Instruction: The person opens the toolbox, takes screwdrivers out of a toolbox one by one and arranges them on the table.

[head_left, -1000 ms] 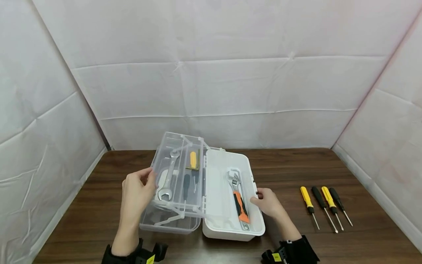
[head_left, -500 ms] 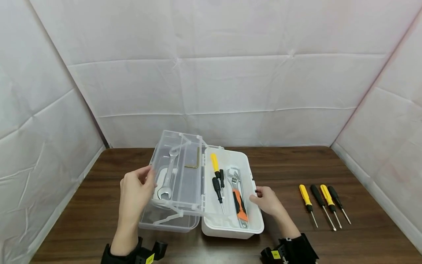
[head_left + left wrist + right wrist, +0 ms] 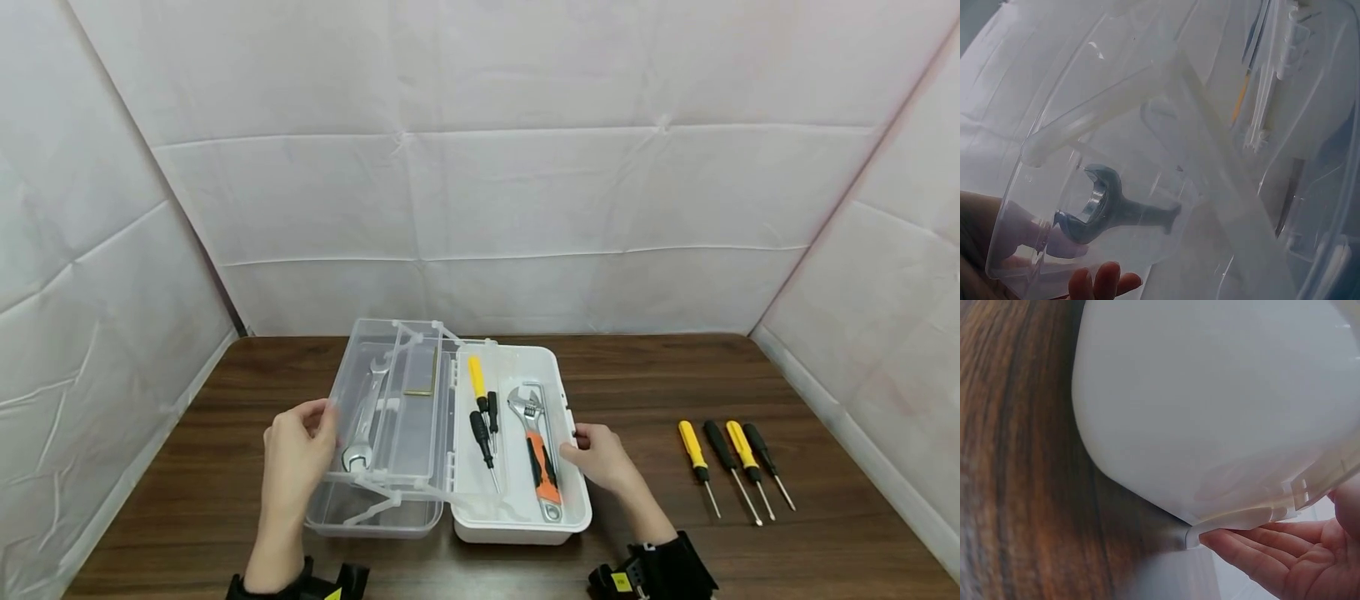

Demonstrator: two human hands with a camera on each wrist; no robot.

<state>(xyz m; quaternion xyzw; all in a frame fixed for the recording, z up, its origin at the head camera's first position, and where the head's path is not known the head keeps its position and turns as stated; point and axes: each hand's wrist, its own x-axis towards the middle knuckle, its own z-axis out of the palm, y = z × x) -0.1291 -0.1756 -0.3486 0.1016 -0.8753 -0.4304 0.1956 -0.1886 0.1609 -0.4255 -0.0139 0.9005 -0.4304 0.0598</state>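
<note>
On the table a white toolbox [image 3: 517, 531] stands with its clear lid [image 3: 405, 523] folded out to the left. My left hand [image 3: 296, 454] pinches the left edge of a clear tray [image 3: 417, 442], tilted above the lid. A wrench [image 3: 1113, 206] and a brass-coloured hex key [image 3: 420, 392] show through the tray. My right hand [image 3: 600, 457] holds the toolbox's right side, fingers beneath a latch [image 3: 1235, 522] in the right wrist view. Inside the toolbox are an orange-handled adjustable wrench [image 3: 543, 479], a silver hex key [image 3: 548, 417], a yellow screwdriver [image 3: 477, 379] and black-handled screwdrivers [image 3: 480, 433].
Several yellow- and black-handled screwdrivers [image 3: 723, 446] lie in a row on the brown wooden table [image 3: 645, 375] to the right. Translucent linkage arms [image 3: 382, 504] join the tray to the toolbox. White sheeting [image 3: 480, 200] walls in the back and sides.
The yellow and black screwdrivers, seen in the tray a second ago, lie in the toolbox now. Tray and toolbox have shifted slightly left, the tray's far end dropping lower. Both hands keep their hold.
</note>
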